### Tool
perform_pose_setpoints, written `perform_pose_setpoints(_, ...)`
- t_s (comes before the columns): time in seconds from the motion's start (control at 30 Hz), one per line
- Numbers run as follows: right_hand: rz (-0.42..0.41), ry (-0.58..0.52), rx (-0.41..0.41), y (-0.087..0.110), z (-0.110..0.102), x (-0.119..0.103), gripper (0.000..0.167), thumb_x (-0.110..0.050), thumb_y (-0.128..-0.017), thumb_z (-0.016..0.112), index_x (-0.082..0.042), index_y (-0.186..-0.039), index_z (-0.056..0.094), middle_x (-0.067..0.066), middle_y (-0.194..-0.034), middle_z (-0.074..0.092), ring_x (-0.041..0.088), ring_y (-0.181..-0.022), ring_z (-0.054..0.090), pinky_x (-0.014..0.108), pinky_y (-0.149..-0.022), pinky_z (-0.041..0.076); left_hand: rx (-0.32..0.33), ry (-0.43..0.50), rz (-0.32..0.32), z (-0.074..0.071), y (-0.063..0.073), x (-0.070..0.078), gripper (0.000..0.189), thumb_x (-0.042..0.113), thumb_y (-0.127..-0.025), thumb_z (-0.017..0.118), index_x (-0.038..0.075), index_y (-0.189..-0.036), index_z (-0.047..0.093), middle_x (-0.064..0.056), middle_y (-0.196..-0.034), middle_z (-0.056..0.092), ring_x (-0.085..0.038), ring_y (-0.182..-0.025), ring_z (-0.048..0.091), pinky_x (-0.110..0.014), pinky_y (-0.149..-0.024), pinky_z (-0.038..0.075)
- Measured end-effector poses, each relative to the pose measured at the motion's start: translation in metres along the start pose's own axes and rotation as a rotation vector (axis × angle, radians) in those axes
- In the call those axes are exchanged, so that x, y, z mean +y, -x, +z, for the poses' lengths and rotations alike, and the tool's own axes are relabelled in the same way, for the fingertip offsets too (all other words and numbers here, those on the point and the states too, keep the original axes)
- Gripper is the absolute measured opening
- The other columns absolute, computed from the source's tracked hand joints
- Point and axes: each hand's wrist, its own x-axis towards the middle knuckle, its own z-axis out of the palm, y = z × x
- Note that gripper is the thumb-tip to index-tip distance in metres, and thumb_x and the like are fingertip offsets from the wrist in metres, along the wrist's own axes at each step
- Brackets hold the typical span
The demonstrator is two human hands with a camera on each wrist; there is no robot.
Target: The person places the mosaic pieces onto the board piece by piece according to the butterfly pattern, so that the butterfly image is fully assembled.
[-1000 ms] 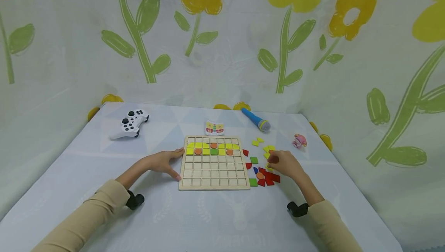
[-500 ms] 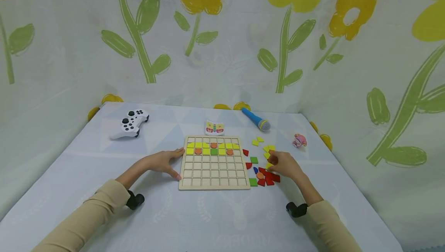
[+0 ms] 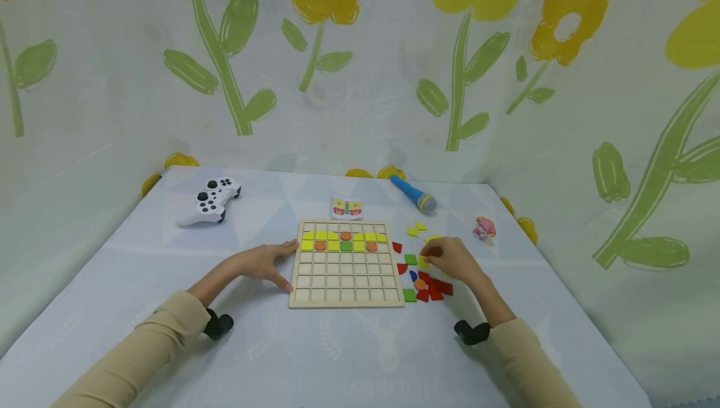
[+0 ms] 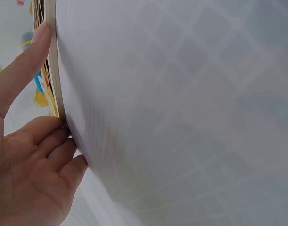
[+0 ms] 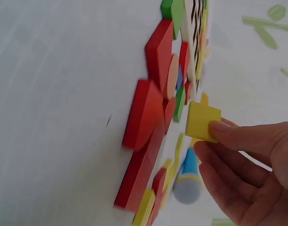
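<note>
A wooden grid board (image 3: 345, 268) lies on the table. Yellow tiles fill much of its second and third rows, among orange discs and a green square (image 3: 345, 246). My left hand (image 3: 261, 263) touches the board's left edge, thumb near the front corner and fingers farther back. To the right of the board, my right hand (image 3: 454, 261) pinches a yellow square tile (image 5: 198, 117) between thumb and fingers. Beneath and around that hand lie loose pieces: red tiles (image 3: 432, 286), an orange disc (image 3: 420, 284), green squares (image 3: 409, 295) and more yellow tiles (image 3: 413, 231).
Behind the board stands a small card (image 3: 347, 207) with a coloured butterfly pattern. A white game controller (image 3: 212, 200) is at the back left, a blue microphone (image 3: 415, 194) at the back right. Farther right sits a pink figurine (image 3: 484, 228). Flowered cloth walls (image 3: 382, 102) surround the table.
The right hand has picked up a yellow square tile from the loose pieces and moved left toward the board with it. The left hand stays at the board's edge.
</note>
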Motion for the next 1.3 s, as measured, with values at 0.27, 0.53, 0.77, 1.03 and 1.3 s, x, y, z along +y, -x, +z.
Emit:
perform_pose_setpoints(0.27, -0.058, -0.040, -0.003, -0.020, 0.012, -0.018, 0.014, -0.001, -0.089, 0.067, -0.004, -0.100, 0.075, 0.003, -0.091, 0.071, 0.017, -0.082, 0.063, 0.034, -0.080, 0.056, 0.001, 0.005, 0.002, 0.000, 0.000, -0.001, 0.105, 0.037, -0.074, 0.083, -0.001, -0.151, 0.022, -0.024, -0.156, 0.018, -0.043, -0.142, 0.016, -0.057, -0.112, 0.020)
perform_pose_setpoints(0.53, -0.148, -0.075, -0.046, -0.043, 0.024, -0.030, 0.016, 0.000, -0.089, 0.066, -0.004, -0.102, 0.074, 0.004, -0.093, 0.071, 0.014, -0.075, 0.061, 0.028, -0.074, 0.055, 0.002, 0.012, -0.004, 0.000, 0.000, -0.002, 0.106, 0.037, -0.074, 0.083, -0.001, -0.151, 0.022, -0.023, -0.157, 0.017, -0.043, -0.142, 0.015, -0.057, -0.112, 0.020)
perform_pose_setpoints(0.77, -0.147, -0.049, -0.072, -0.061, 0.030, -0.036, 0.016, 0.000, -0.089, 0.066, -0.005, -0.102, 0.075, 0.004, -0.096, 0.072, 0.014, -0.080, 0.060, 0.029, -0.078, 0.054, 0.005, 0.009, -0.007, 0.001, -0.002, -0.003, 0.106, 0.036, -0.073, 0.084, 0.000, -0.151, 0.023, -0.022, -0.157, 0.017, -0.043, -0.142, 0.016, -0.057, -0.112, 0.020)
perform_pose_setpoints(1.03, -0.068, -0.030, -0.092, -0.073, 0.036, -0.037, 0.013, -0.002, -0.090, 0.066, -0.006, -0.100, 0.072, 0.002, -0.092, 0.070, 0.016, -0.082, 0.061, 0.030, -0.080, 0.054, 0.014, 0.010, 0.008, 0.001, -0.001, -0.002, 0.106, 0.035, -0.072, 0.085, -0.001, -0.151, 0.024, -0.022, -0.156, 0.018, -0.043, -0.142, 0.016, -0.057, -0.112, 0.020)
perform_pose_setpoints(1.3, -0.036, 0.017, -0.118, -0.075, 0.037, -0.038, 0.011, -0.005, -0.087, 0.071, -0.007, -0.097, 0.076, 0.001, -0.088, 0.068, 0.016, -0.081, 0.058, 0.027, -0.072, 0.053, 0.004, 0.009, 0.000, 0.001, -0.001, -0.001, 0.106, 0.037, -0.073, 0.084, -0.001, -0.151, 0.023, -0.023, -0.156, 0.017, -0.043, -0.142, 0.016, -0.056, -0.112, 0.020)
